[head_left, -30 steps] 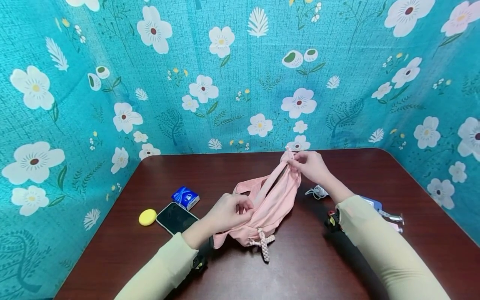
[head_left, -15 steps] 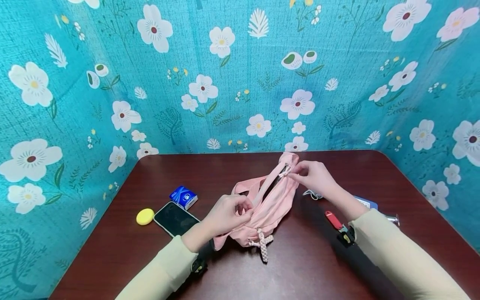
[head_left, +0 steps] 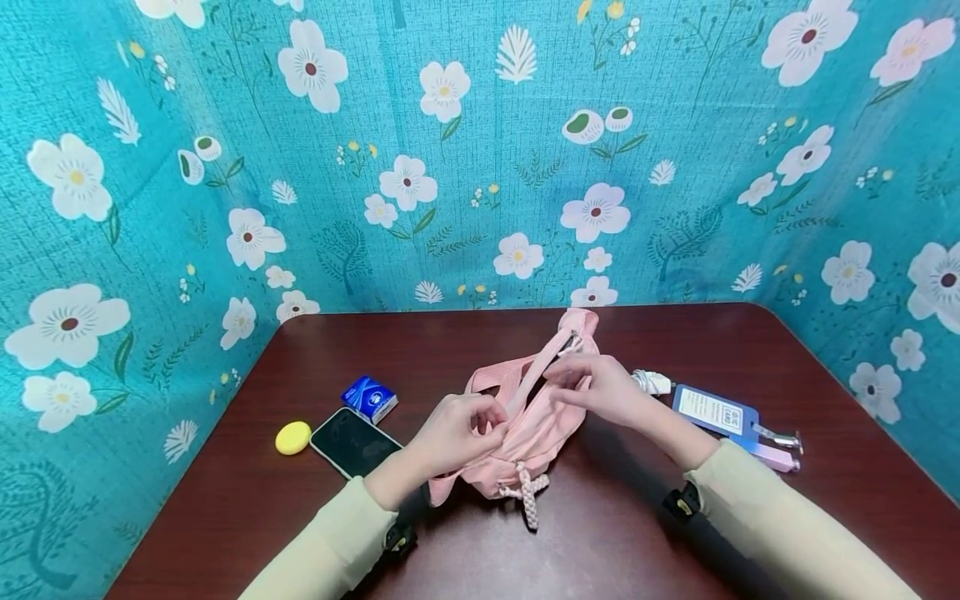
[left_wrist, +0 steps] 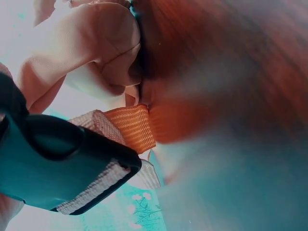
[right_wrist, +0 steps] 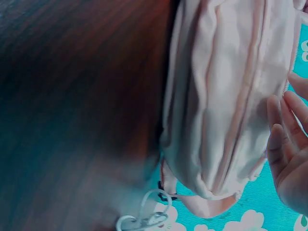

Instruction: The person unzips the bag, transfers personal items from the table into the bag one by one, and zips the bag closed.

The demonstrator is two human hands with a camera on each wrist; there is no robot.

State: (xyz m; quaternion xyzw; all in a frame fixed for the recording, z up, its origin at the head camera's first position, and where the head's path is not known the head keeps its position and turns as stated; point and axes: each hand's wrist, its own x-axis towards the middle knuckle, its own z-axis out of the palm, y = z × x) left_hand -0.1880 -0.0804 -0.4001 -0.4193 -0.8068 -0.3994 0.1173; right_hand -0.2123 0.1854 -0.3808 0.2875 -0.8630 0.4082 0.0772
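Observation:
A pink fabric bag [head_left: 546, 437] lies on the table with its zip partly open along the top. At its near end my left hand [head_left: 459, 423] pinches the edge of the opening between thumb and fingers. My right hand [head_left: 609, 392] is over the middle of the opening, fingers loosely bent, with nothing seen in them; the right wrist view shows its fingers [right_wrist: 275, 139] beside the zip edge. A braided charm [head_left: 530, 497] hangs from the near end. In the left wrist view a dark buckle [left_wrist: 57, 163] and webbing strap [left_wrist: 132, 127] show; the left fingers are hidden there.
Left of the bag are a phone [head_left: 354, 442], a blue tissue pack [head_left: 369, 398] and a yellow round case [head_left: 292, 437]. To the right lie a coiled white cable [head_left: 651, 382], a blue card holder [head_left: 716, 411] and a pink-and-blue item [head_left: 772, 456]. A floral curtain [head_left: 450, 208] hangs behind the table.
My right hand has let go of the zip pull at the far end and come nearer along the opening. The zip's far end has closed a little. My left hand keeps its pinch.

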